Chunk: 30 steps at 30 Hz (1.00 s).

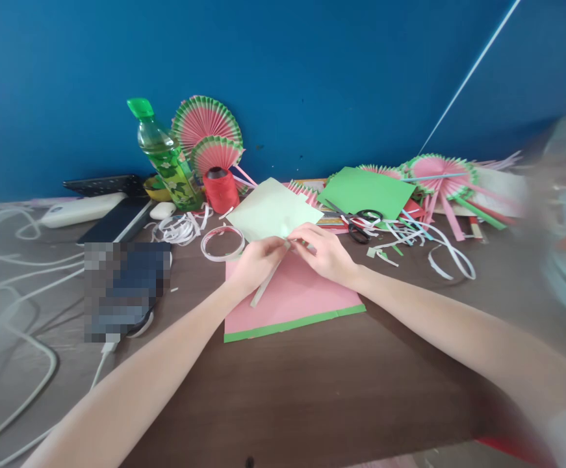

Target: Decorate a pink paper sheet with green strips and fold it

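My left hand (pixel 258 263) is closed in a pinch on the upper end of a narrow pale strip (pixel 264 286), which looks like tape or paper. The strip slants down over a pink sheet (pixel 307 289) with a green band (pixel 295 325) along its near edge. Against the same end of the strip, the fingertips of my right hand (pixel 325 252) are pinched together, touching those of the left. What exactly lies between the fingertips is too small to make out. A pale green sheet (pixel 268 207) lies just beyond both hands, and a tape roll (pixel 222 244) rests left of them.
Black scissors (pixel 360 224) and curled white strips (pixel 451 250) lie to the right, near a green sheet (pixel 368 193). Pleated paper fans (pixel 207 123), a green bottle (pixel 168 159) and a red thread spool (pixel 221 190) stand at the back left. A phone (pixel 134 286) and cables lie left.
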Available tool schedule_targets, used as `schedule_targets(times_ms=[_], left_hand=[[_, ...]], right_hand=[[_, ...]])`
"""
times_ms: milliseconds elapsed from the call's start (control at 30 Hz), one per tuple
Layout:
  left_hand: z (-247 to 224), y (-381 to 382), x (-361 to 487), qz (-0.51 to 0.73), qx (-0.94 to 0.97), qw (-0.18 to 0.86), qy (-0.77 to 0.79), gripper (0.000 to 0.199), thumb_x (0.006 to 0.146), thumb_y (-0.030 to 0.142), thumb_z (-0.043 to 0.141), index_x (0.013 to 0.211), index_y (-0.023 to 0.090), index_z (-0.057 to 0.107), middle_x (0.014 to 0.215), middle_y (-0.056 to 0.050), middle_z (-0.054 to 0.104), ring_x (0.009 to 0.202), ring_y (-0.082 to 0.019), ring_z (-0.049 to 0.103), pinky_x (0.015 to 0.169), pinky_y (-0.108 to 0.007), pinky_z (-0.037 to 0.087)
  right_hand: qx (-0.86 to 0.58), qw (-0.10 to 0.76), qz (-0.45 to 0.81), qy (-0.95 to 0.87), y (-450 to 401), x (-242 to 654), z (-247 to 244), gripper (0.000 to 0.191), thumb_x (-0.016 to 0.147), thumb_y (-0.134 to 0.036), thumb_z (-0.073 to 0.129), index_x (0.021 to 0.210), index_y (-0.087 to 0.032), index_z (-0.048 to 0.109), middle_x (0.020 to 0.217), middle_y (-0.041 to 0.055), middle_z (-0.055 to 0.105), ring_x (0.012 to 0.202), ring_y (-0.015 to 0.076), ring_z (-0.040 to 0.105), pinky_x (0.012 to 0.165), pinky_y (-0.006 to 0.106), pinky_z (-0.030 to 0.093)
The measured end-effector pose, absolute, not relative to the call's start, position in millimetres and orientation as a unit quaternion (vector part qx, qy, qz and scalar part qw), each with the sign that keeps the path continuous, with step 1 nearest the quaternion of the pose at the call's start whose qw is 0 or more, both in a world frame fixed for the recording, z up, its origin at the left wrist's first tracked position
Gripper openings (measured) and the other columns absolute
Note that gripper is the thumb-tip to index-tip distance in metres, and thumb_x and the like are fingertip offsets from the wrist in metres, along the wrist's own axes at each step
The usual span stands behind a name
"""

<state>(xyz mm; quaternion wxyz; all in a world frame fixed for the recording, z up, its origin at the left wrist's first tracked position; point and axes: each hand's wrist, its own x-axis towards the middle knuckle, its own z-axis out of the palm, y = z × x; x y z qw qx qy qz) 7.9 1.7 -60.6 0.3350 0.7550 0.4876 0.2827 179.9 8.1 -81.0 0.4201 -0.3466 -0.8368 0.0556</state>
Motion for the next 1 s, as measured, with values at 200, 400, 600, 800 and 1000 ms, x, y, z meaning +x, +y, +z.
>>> schedule_targets(times_ms=[200,400,600,800,1000], left_hand=[[-62.7,1.5,8.6,0.282,0.776,0.275,0.492,0.027,0.081,0.030,0.041,0.077,0.016,0.063,0.065,0.002,0.059,0.062,-0.013,0.050,0.058,-0.022,0.038],[-66.8,0.6,9.4,0.298,0.799,0.235,0.466,0.025,0.081,0.024,0.041,0.081,0.019,0.065,0.083,-0.002,0.068,0.078,-0.017,0.059,0.072,-0.026,0.042],[-68.7,2.0,9.7,0.269,0.830,0.168,0.458,0.025,0.083,0.021,0.040,0.076,0.019,0.064,0.076,-0.004,0.066,0.077,-0.018,0.057,0.076,-0.029,0.041],[-66.9,1.2,10.6,0.271,0.825,0.165,0.467,0.026,0.085,0.021,0.039,0.073,0.018,0.062,0.074,-0.004,0.065,0.075,-0.018,0.058,0.073,-0.028,0.041],[-67.1,1.2,11.2,0.275,0.834,0.168,0.449,0.024,0.083,0.016,0.040,0.084,0.018,0.064,0.087,-0.006,0.068,0.088,-0.020,0.059,0.084,-0.031,0.040]], right_hand=[[-0.320,0.425,0.045,-0.846,9.7,179.5,-82.1,0.015,0.085,-0.017,0.045,0.082,-0.016,0.059,0.082,0.0077,0.064,0.074,0.0157,0.059,0.067,0.027,0.046],[-0.329,0.371,-0.020,-0.868,10.0,181.7,-81.2,0.023,0.088,-0.019,0.041,0.079,-0.015,0.061,0.080,0.0089,0.065,0.072,0.0166,0.058,0.064,0.028,0.045],[-0.336,0.322,-0.108,-0.879,9.5,180.0,-81.4,0.028,0.088,-0.018,0.038,0.077,-0.014,0.062,0.076,0.0092,0.063,0.066,0.0172,0.055,0.062,0.030,0.042],[-0.326,0.343,-0.100,-0.875,8.3,180.3,-81.8,0.025,0.088,-0.017,0.039,0.082,-0.014,0.063,0.080,0.0093,0.064,0.069,0.0166,0.056,0.063,0.028,0.043],[-0.323,0.348,-0.110,-0.873,7.8,180.4,-81.5,0.026,0.089,-0.018,0.038,0.080,-0.013,0.062,0.077,0.0086,0.064,0.067,0.0163,0.055,0.062,0.027,0.044]])
